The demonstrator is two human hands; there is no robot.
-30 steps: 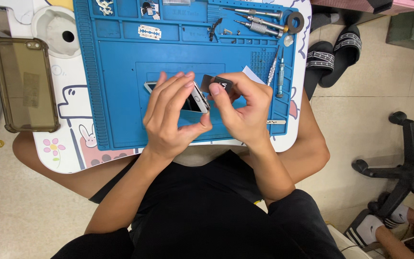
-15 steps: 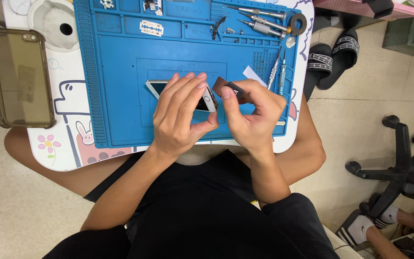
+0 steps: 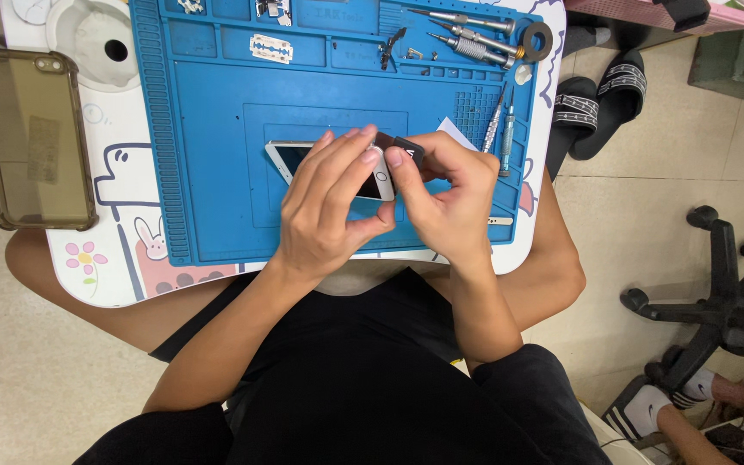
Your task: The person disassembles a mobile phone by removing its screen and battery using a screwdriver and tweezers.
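Left hand: I see its fingers curled around the white phone, middle of the frame.
Right hand: it pinches a small dark part at the phone's end.
Under them: the blue mat.
Upper right: screwdrivers.

— What's being held?
— A white smartphone, dark screen up, lying tilted, far end hidden.
— And against it?
— A small black flat tool, at that end.
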